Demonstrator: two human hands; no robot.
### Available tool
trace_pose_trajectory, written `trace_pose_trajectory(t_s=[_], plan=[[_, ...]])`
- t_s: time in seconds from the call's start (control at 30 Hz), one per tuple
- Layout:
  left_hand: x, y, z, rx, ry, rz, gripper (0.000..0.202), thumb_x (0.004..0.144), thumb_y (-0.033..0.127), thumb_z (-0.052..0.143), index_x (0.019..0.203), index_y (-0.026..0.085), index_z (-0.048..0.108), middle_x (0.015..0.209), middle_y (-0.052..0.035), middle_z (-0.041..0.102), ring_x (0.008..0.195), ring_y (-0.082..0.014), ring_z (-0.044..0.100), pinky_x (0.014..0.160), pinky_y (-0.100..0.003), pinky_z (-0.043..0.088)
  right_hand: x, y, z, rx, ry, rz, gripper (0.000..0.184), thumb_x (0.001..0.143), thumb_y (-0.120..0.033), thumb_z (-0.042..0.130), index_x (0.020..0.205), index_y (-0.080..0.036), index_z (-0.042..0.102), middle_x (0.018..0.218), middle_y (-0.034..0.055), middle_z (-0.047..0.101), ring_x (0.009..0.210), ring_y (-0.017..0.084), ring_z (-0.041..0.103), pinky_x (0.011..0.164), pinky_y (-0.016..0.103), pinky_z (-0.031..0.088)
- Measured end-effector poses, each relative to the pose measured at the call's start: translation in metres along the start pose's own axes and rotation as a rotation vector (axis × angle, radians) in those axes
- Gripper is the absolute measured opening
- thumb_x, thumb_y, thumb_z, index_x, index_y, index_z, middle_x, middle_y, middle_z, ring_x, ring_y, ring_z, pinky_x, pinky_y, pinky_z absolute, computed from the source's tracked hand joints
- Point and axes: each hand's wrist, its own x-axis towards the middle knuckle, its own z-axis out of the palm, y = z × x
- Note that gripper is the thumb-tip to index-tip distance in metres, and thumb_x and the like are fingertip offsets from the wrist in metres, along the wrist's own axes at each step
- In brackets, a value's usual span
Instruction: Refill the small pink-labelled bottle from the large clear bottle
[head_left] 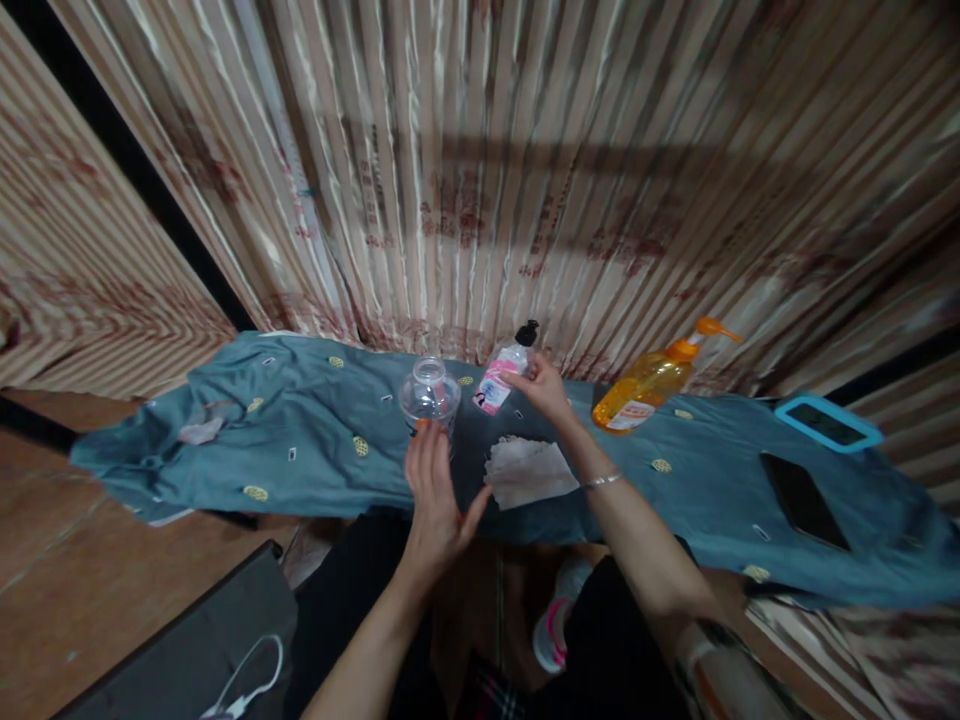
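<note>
A small clear bottle with a pink label and a black pump top [496, 378] is gripped at its right side by my right hand [546, 388]. It leans to the right, near the back of the cloth-covered surface. To its left stands a wide, clear plastic bottle with an uncapped neck [430, 373]. The fingers of my left hand [435, 490] are stretched out against the front of that clear bottle, with the thumb spread away to the right. Between my two hands lies a pale, crumpled cloth or tissue [529, 472], flat on the teal cloth.
A pump bottle of orange liquid [646, 388] stands right of my right arm. Farther right are a blue-framed device [829, 424] and a dark phone [804, 500]. The teal cloth [315, 430] covers the narrow table; a pleated curtain [465, 180] hangs close behind.
</note>
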Motion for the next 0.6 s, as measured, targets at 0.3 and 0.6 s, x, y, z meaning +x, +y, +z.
trace_pose_trajectory(t_s=[0.3,0.6], plan=[[0.025,0.021,0.074,-0.372,-0.282,-0.300,0.119,0.073,0.032,0.083,0.160,0.024,0.001,0.166,-0.0214,0.019,0.156,-0.0392,0.020,0.125,-0.062,0.022,-0.089,-0.004,-0.034,0.114,0.079,-0.022,0.035,0.089,-0.039,0.076,0.111,-0.017,0.061,0.100,0.0026,0.065,0.089,0.019,0.065,0.085,0.041,0.057],[0.016,0.000,0.122,-0.519,-0.316,-0.470,0.125,0.058,0.038,0.092,0.156,0.017,0.017,0.160,-0.0260,0.031,0.150,-0.0421,0.032,0.122,-0.061,0.029,-0.110,-0.009,-0.029,0.115,0.048,-0.037,0.039,0.091,-0.048,0.071,0.115,-0.018,0.062,0.100,0.0031,0.065,0.086,0.018,0.064,0.082,0.040,0.055]])
